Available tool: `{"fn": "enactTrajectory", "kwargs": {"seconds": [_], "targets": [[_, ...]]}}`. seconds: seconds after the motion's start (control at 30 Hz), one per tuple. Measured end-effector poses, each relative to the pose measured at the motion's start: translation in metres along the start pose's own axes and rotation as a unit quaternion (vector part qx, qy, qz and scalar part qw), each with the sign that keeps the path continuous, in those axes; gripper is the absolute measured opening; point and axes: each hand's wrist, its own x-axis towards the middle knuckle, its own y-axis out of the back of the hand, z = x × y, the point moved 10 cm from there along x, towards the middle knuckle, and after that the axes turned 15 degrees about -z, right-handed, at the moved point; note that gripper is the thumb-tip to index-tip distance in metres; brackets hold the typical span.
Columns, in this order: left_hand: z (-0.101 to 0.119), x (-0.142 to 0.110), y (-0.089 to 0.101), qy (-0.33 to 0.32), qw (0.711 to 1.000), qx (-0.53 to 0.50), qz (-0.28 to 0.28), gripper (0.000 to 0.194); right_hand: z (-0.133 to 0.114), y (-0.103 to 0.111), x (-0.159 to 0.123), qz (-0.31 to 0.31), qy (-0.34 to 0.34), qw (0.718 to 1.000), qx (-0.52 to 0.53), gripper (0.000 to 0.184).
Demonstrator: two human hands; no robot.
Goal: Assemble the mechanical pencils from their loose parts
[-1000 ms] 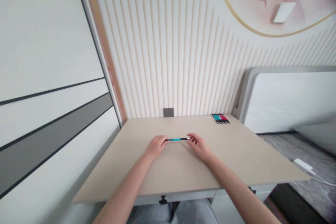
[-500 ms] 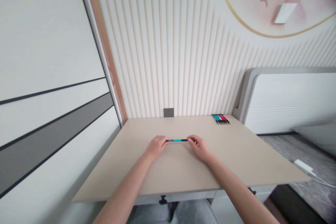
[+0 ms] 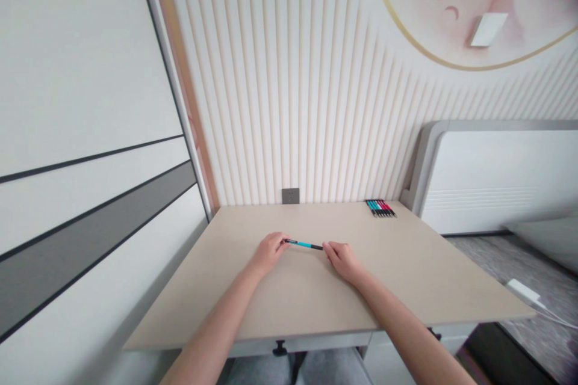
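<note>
A slim black-and-blue pen (image 3: 304, 245) spans the gap between my two hands, just over the middle of the desk (image 3: 271, 307). My left hand (image 3: 271, 248) pinches its left end between thumb and fingers. At the other end, the fingers of my right hand (image 3: 342, 259) are closed round the black tip section, which hides the point. The pen slopes slightly down toward the right.
Several more pens (image 3: 380, 208), blue, red and black, lie side by side at the desk's back right corner. A dark wall socket (image 3: 290, 195) sits behind the desk. Left stands a white cabinet (image 3: 90, 234); right, a bed headboard (image 3: 487, 174).
My right hand has closed from loosely curled fingers onto the pen's right end and dipped a little. The pen has gone from level to sloping down rightward. My left hand keeps its hold.
</note>
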Motion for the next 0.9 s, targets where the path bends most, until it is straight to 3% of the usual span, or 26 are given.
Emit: {"fn": "enactTrajectory", "kwargs": {"seconds": [0.2,0.4,0.53,0.7,0.9], "targets": [[-0.003,0.019,0.014,0.016,0.986,-0.154,0.058,0.035,-0.034,-0.014,0.008,-0.026,0.057,0.998,-0.03,0.046],[0.008,0.043,0.004,0.014,0.96,-0.268,0.077,0.061,-0.063,-0.03,0.034,-0.049,0.095,0.993,-0.051,0.042],[0.006,0.038,-0.012,0.014,0.949,-0.309,0.06,0.067,-0.063,-0.042,0.042,-0.043,0.094,0.993,-0.063,0.043],[-0.002,0.024,-0.026,0.025,0.937,-0.347,0.038,0.071,-0.06,-0.055,0.032,-0.064,0.096,0.991,-0.067,0.042],[-0.002,0.017,-0.037,0.038,0.922,-0.385,0.016,0.078,-0.054,-0.048,0.028,-0.062,0.082,0.993,-0.059,0.047]]}}
